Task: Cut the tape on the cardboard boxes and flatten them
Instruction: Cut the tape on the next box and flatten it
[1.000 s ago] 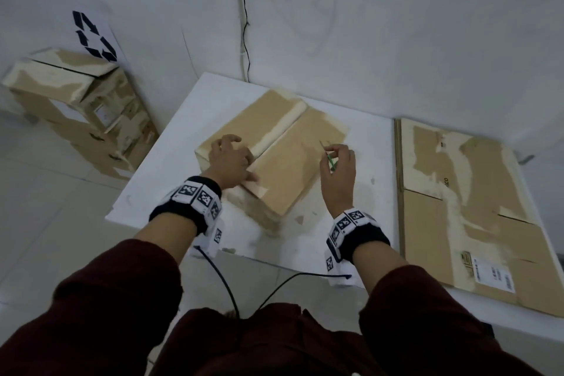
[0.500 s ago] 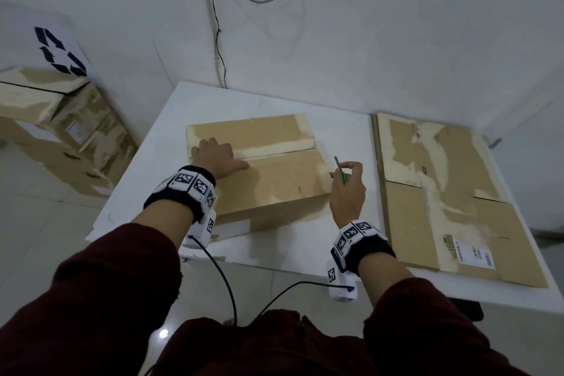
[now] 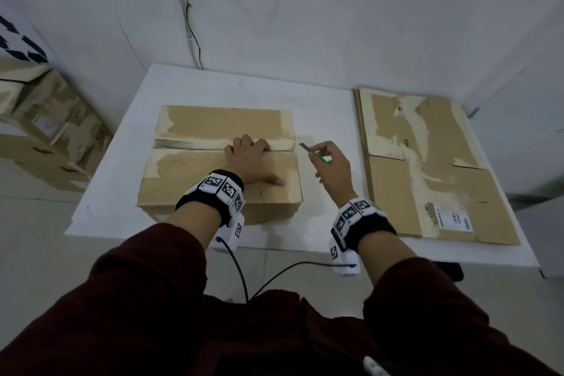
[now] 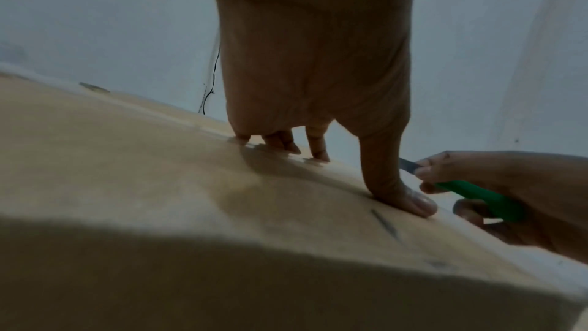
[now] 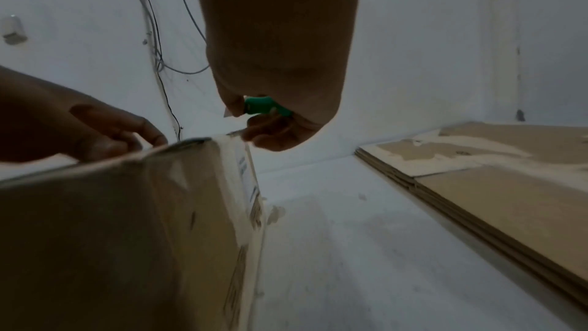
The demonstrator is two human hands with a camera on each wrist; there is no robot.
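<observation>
Boxes (image 3: 45, 128) wait stacked on the floor at my far left, still whole, so the job looks far from done. On the white table (image 3: 122, 143) the closed cardboard box (image 3: 213, 180) sits square in front of me, its two top flaps meeting at a taped seam (image 3: 189, 145) that runs left to right. I press my left hand (image 3: 251, 162) down on the near flap, fingers fairly straight and spread with their tips at the seam, thumb stretched toward the box's right edge, gripping nothing. Just past that right edge my right hand (image 3: 331, 166) is curled round the green utility knife (image 3: 317, 156), whose short blade points left at the seam's end and hangs apart from the cardboard. Further right lie the flattened boxes (image 3: 427, 168), piled flat on the table.

My worry is the cutting line: if I draw the blade leftward along the seam, it runs straight toward my own fingertips resting on it, and a slip or a sudden give in the tape could carry the edge into them. I judge the bracing hand should shift off the seam first. Pushing too deep could also snag the blade in the cardboard and jerk the box sideways, since only my flat palm steadies it.
</observation>
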